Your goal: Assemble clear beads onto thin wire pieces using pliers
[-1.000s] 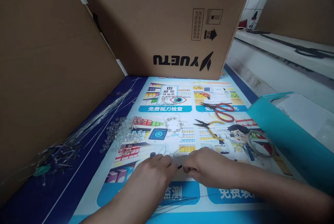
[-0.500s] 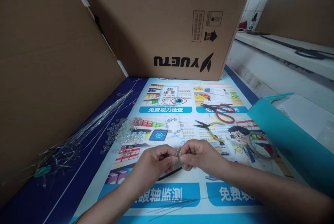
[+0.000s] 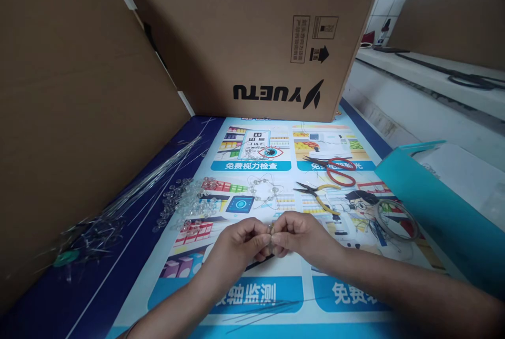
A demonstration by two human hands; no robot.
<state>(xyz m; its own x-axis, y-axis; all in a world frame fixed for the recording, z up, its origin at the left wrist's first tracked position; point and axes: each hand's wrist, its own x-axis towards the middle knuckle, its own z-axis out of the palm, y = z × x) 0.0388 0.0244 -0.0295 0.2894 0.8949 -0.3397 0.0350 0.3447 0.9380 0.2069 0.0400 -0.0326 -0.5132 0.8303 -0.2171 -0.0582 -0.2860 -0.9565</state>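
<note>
Thumb and fingers of my left hand (image 3: 246, 240) are closed in a pinch at the middle of the table. My right hand (image 3: 295, 233) pinches from the other side, and the fingertips of both hands meet. A small clear bead (image 3: 270, 228) shows between them, mostly covered by the fingers; any wire through it is too fine to make out. Beyond my hands lies a ring of clear beads (image 3: 275, 190) with thin wire loops around it. Loose clear beads (image 3: 183, 205) are heaped to the left of it.
Yellow-handled pliers (image 3: 315, 191) and red-handled scissors (image 3: 335, 168) lie right of centre, with a wire coil (image 3: 415, 228) beside a teal box (image 3: 437, 207). Straight wires (image 3: 158, 170) lie at left, more wires (image 3: 268, 308) at front. Cardboard (image 3: 252, 39) walls the back and left.
My fingertips have drawn slightly closer together around the bead. Everything on the table stays in place.
</note>
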